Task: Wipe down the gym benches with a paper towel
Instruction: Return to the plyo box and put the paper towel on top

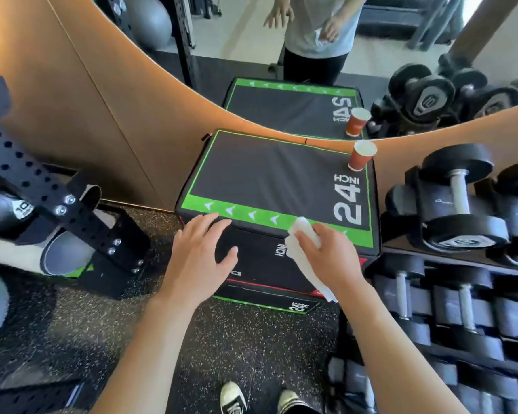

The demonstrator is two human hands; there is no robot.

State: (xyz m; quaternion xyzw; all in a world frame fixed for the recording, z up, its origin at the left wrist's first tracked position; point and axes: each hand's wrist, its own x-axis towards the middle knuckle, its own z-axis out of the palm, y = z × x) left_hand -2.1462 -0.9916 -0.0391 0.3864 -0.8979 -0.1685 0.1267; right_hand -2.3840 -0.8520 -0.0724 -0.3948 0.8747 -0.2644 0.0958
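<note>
**Now at the near edge of the box top, towel in hand**

Here I stand over the padded plyo box (269, 174), the black one marked 24 INCH that serves as the bench, with my feet just short of it. My right hand (329, 255) has its fingers curled round a crumpled white paper towel (304, 237), holding it against the green border strip at the near right corner of the top; a tail of the towel hangs below my wrist over the front face. My left hand (204, 249) lies spread and relaxed, its fingertips touching the near left edge and holding nothing, steadying the box as I judge it.

I take this for the start of the wipe on this top: the wide black panel beyond my hands looks untouched. The next move calls for a flat push of the towel across and away from me, toward the mirror.

One container stands in the way: a red paper cup (362, 156), upright at the far right corner beside the dumbbell rack (461, 204). Whether anything is in it I cannot tell. It would need lifting or skirting, lest the towel tip it.
</note>
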